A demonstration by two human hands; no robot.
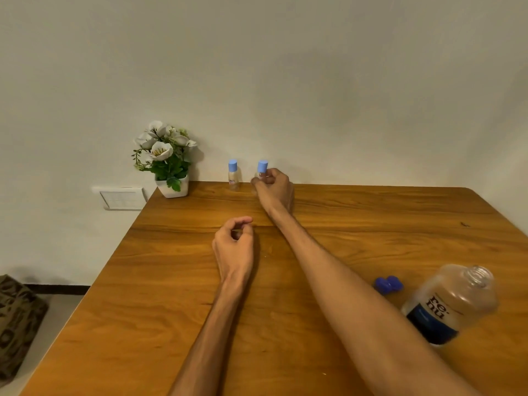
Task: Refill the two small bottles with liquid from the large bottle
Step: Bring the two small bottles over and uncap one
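Note:
Two small clear bottles with light blue caps stand at the far edge of the wooden table (357,224), near the wall. My right hand (273,185) reaches out and grips the right small bottle (262,170), which tilts slightly. The left small bottle (233,176) stands upright on its own a little to the left. My left hand (234,242) rests on the table in the middle, fingers loosely curled, holding nothing. The large clear bottle (450,304) with a dark blue label stands uncapped at the right, and its dark blue cap (388,284) lies beside it.
A white pot of white flowers (168,161) stands at the table's far left corner. A wall socket plate (123,198) sits on the wall left of the table. A patterned cushion (17,321) lies on the floor at the lower left.

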